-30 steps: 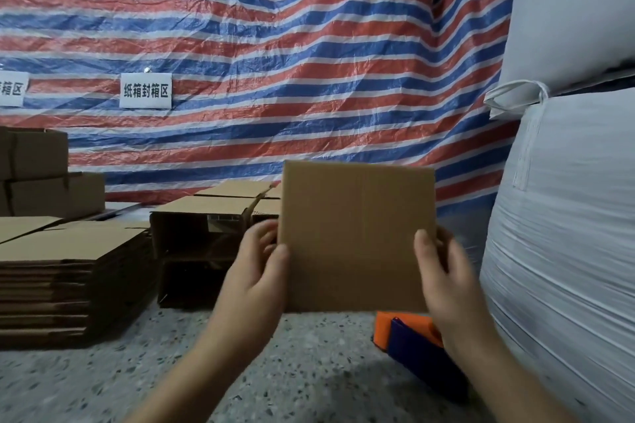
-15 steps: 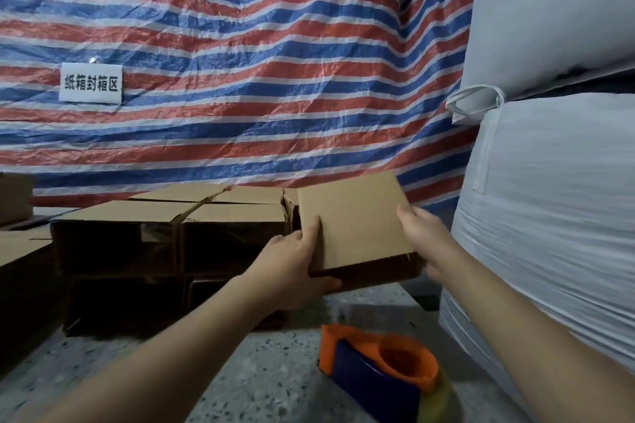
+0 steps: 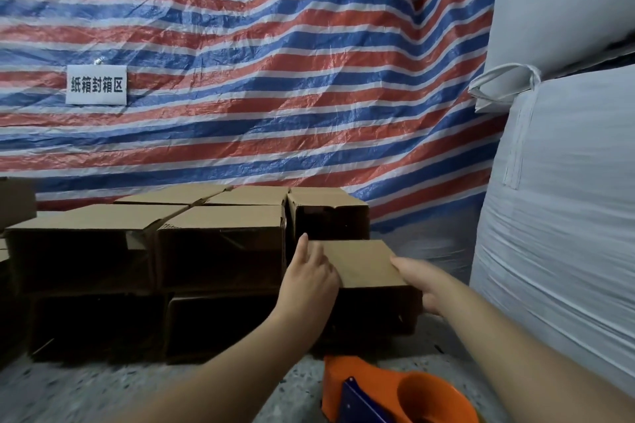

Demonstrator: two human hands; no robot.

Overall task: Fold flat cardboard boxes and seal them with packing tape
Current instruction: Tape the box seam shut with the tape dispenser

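Observation:
A folded brown cardboard box [image 3: 364,263] sits low at the right end of a stack of boxes, its top facing up. My left hand [image 3: 311,275] holds its left side, fingers up along the edge. My right hand [image 3: 422,280] grips its near right corner, thumb on top and fingers down the side. An orange and blue tape dispenser [image 3: 388,395] lies on the speckled floor just below the box, near the bottom edge of the view.
Several assembled boxes [image 3: 220,237] stand stacked in two layers to the left and behind. Large white sacks [image 3: 563,216] rise close on the right. A striped tarp [image 3: 275,79] with a white sign [image 3: 96,84] hangs behind. Speckled floor [image 3: 86,391] lies at lower left.
The box was held upright in front of me a second ago. Both hands have tipped it flat and carried it forward and down to the right end of the stack.

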